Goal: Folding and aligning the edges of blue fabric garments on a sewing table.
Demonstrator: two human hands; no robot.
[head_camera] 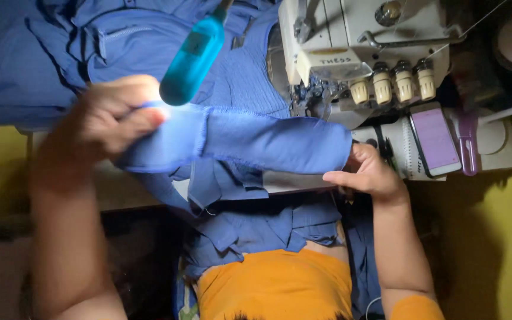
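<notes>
A long strip of blue fabric [256,142] stretches between my two hands above the table. My left hand [111,118] grips its left end, raised and blurred, just under a turquoise lamp head [192,59] that shines on it. My right hand [367,173] pinches the strip's right end near the sewing machine [351,41]. More blue garment pieces [250,228] hang off the table edge onto my lap, over my orange shirt [277,284].
A pile of blue cloth [60,41] covers the table at the upper left. Cream thread knobs [393,83] line the machine front. A phone [435,142] with a lit pale purple screen, a purple comb [468,142] and a notebook [399,148] lie to the right.
</notes>
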